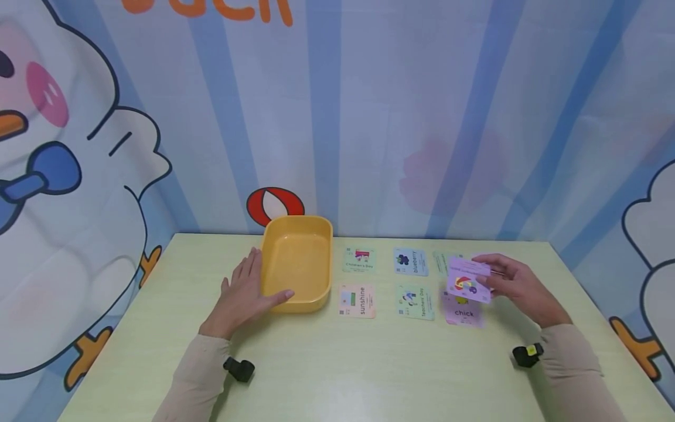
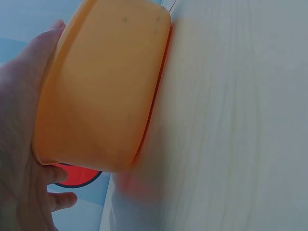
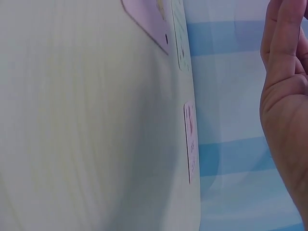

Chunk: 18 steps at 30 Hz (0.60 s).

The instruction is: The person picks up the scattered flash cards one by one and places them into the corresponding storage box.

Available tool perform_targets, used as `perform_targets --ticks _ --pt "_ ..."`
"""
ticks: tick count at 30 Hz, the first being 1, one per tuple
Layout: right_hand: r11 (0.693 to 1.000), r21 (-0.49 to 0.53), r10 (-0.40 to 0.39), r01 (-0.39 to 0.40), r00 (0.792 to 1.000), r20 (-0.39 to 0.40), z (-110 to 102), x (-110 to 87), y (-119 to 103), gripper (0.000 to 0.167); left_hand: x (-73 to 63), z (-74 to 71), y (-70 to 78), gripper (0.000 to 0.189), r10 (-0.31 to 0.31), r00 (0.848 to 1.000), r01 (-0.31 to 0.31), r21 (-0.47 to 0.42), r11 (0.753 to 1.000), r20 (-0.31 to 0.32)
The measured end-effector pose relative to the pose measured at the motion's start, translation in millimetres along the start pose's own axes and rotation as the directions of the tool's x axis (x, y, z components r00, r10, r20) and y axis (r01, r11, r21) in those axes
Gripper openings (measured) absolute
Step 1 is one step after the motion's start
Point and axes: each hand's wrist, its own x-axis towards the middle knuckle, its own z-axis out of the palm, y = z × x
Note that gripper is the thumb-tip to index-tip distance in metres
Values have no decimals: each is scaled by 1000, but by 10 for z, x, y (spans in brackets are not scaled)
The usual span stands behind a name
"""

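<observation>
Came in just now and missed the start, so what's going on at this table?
A person's right hand is holding up a square purple card with a multicoloured picture, which partly hides the purple card marked "chick" in the head view. Other pastel square cards lie spread on the pale wood-grain table. The left hand rests against the yellow rectangular tray, plastic by its look, which stands left of the cards.
</observation>
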Motion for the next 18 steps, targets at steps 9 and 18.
perform_targets --ticks 9,18 --pt "1000 12 10 -9 999 -31 119 57 -57 52 3 16 -5 134 1 1000 -1 12 1000 -2" --pt "1000 -5 17 -17 998 -53 235 86 -187 53 -1 1 2 133 0 1000 0 11 1000 6"
